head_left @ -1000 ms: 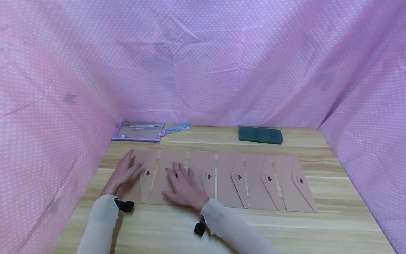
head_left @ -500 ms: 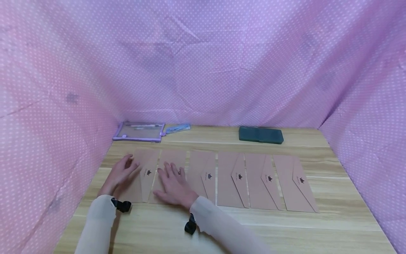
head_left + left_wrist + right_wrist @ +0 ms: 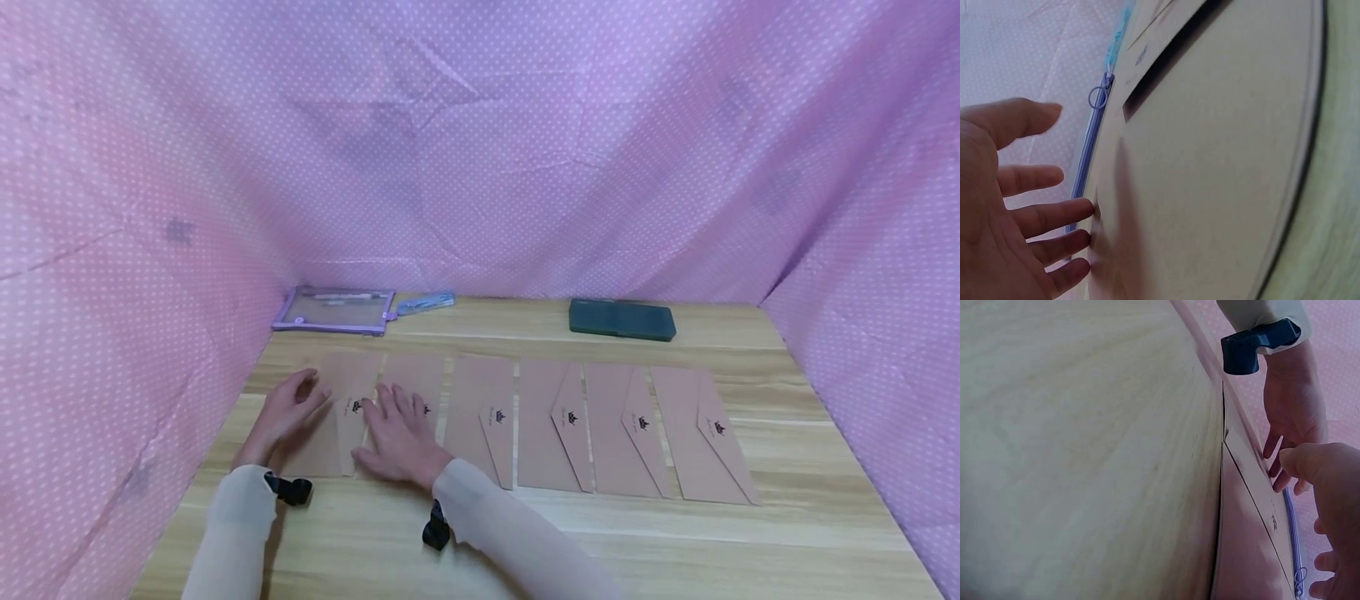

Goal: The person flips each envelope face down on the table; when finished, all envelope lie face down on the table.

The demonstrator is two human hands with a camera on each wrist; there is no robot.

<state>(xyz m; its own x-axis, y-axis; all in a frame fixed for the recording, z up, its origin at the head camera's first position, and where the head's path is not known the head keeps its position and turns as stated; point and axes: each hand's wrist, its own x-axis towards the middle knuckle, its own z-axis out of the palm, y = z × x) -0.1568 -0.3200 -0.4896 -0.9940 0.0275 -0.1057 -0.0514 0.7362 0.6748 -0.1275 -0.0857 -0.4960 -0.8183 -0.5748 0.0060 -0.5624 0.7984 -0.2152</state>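
Note:
A row of brown paper envelopes [image 3: 551, 425] lies flat on the table, each flap printed with a black crown. My left hand [image 3: 283, 414] is at the left side of the leftmost envelope [image 3: 348, 375], fingers spread and slightly bent. In the left wrist view, fingertips [image 3: 1088, 209] of that hand meet the envelope's edge, and its flap [image 3: 1154, 50] stands a little raised. My right hand [image 3: 401, 446] lies spread over the second envelope [image 3: 412, 371], fingertips near the leftmost one's right edge. It covers part of the second envelope. Neither hand grips anything.
At the back left lies a clear pouch [image 3: 333, 311] with purple edging and pens inside. Beside it is a light-blue item [image 3: 426, 302]. A dark green case [image 3: 622, 320] sits at the back right. Pink dotted cloth [image 3: 480, 167] surrounds the wooden table [image 3: 810, 492].
My right hand has slid left, from between the second and third envelopes toward the leftmost one. My left hand has drawn slightly nearer the front along the leftmost envelope.

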